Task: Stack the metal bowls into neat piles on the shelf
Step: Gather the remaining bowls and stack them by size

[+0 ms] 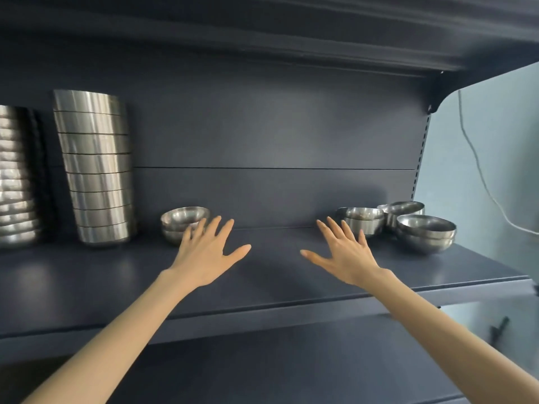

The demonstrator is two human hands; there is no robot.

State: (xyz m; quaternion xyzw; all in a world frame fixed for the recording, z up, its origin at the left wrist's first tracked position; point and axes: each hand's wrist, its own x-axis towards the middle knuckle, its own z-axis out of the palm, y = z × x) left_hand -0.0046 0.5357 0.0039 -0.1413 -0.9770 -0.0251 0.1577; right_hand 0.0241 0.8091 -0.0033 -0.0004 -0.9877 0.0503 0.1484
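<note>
Metal bowls (182, 218) just behind fingers (215, 228) of left hand (204, 255)

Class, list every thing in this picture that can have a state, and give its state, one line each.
left hand, open, fingers spread, holding nothing.
right hand, open, fingers spread, holding nothing.
tall pile, many bowls nested, leaning slightly.
edge pile, stacked, cut off by frame.
bowl pair by left hand, nested, upright.
three short piles at right, upright, unmerged.

I see tall leaning bowl stack (96, 167) left on dark shelf (262, 281), two-bowl pile (182, 224) mid-left, short piles (425, 233) clustered right.
</note>
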